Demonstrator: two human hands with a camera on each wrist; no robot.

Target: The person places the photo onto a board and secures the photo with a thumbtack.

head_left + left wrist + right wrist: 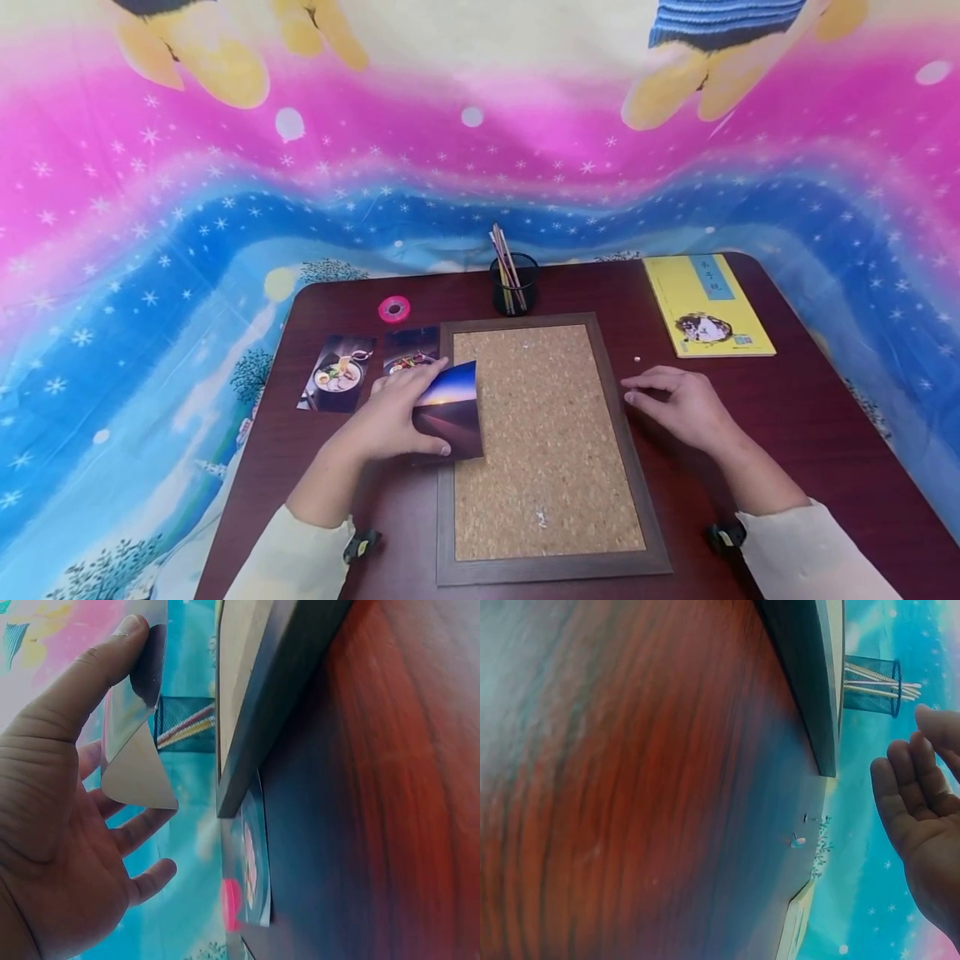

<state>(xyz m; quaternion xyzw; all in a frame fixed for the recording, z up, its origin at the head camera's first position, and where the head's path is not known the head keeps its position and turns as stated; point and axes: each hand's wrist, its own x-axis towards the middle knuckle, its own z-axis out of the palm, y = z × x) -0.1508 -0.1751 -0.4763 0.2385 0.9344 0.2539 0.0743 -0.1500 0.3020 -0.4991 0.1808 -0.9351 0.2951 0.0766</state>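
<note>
Nearest to me are my two pale sleeves, with a small dark device at each cuff. Between them, on the dark red worktop, lies the framed cork board, long side running away from me. Two small pale patches mark the cork, one near each end; too small to identify.

My left hand grips the sunset print, thumb on its near part and fingers at the far side. The print is bowed and sits above the left rail of the board. My right hand is beside the right rail: fingers loosely bent, thumb and index tips slightly apart.

Just beyond that hand, a tiny white piece rests on the worktop. On the left lie a noodle-bowl print and, next to it, a second food print, partly covered by my left hand.

Farther out: a pink tape roll on the left, a yellow book on the right, and a black mesh cup of slender sticks beyond the board. A snowflake-patterned cloth stands behind the worktop.
</note>
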